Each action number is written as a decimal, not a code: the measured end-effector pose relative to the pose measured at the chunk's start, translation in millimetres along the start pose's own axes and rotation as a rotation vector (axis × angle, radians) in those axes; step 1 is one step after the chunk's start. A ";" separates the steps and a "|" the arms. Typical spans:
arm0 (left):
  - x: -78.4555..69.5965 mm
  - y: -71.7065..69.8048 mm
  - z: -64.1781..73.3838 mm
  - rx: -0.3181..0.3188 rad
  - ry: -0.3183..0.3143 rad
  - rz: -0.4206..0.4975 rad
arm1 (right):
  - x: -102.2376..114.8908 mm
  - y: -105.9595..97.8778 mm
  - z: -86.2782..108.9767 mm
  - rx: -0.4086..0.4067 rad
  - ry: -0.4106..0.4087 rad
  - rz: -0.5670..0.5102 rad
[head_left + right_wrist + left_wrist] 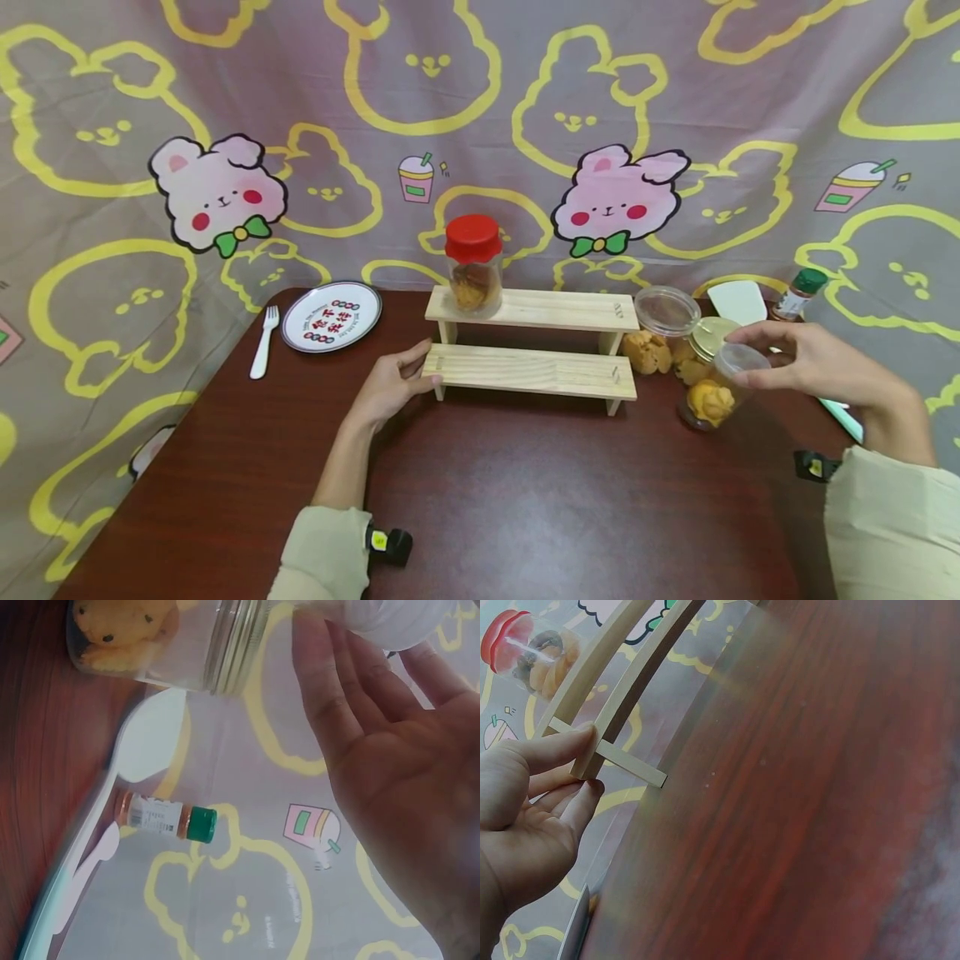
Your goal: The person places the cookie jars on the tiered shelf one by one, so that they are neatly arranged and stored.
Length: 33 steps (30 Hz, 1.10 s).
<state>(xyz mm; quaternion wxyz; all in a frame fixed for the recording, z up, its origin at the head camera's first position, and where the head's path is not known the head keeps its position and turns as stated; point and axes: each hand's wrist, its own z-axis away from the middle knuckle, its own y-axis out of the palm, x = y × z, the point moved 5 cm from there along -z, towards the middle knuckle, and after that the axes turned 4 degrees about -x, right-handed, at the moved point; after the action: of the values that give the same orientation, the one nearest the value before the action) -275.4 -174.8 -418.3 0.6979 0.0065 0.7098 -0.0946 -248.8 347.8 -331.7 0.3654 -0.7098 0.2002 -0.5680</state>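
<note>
A two-step wooden rack (532,367) stands on the table, its upper step bearing a red-lidded jar (472,287) of cookies. My left hand (390,387) pinches the left end of the lower step; in the left wrist view the thumb lies on top and fingers reach beneath the board (619,705). On the right, my right hand (806,358) grips the pale lid (397,619) of a clear jar (708,404) with orange cookies inside. Whether that jar touches the table, I cannot tell. Beside it are a gold-lidded jar (711,337) and a clear-lidded jar (666,312) with brown cookies.
A round plate (330,317) and a white fork (264,343) lie at the back left. Behind the right hand are a green-capped spice bottle (799,293) and a white spatula (737,302). A patterned cloth (487,167) hangs along the table's back edge.
</note>
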 end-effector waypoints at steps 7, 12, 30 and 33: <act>-1.3 -0.3 1.0 0.003 0.003 0.003 | 7.9 -3.5 -3.8 -0.090 -0.046 0.013; -0.7 -0.1 0.5 0.002 0.001 0.007 | 17.0 -1.4 -6.9 -0.189 -0.052 -0.006; -1.9 1.9 1.4 0.002 0.003 -0.005 | 48.8 5.3 -21.1 -0.554 -0.291 -0.383; -1.8 1.4 1.8 0.000 0.001 -0.006 | 51.6 12.3 -26.2 -0.566 -0.283 -0.464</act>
<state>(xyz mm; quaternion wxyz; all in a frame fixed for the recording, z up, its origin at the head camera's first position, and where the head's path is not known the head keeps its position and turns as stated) -273.4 -173.5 -416.7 0.6973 0.0046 0.7102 -0.0968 -257.9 296.0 -304.5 0.0411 -0.8801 0.1307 -0.4545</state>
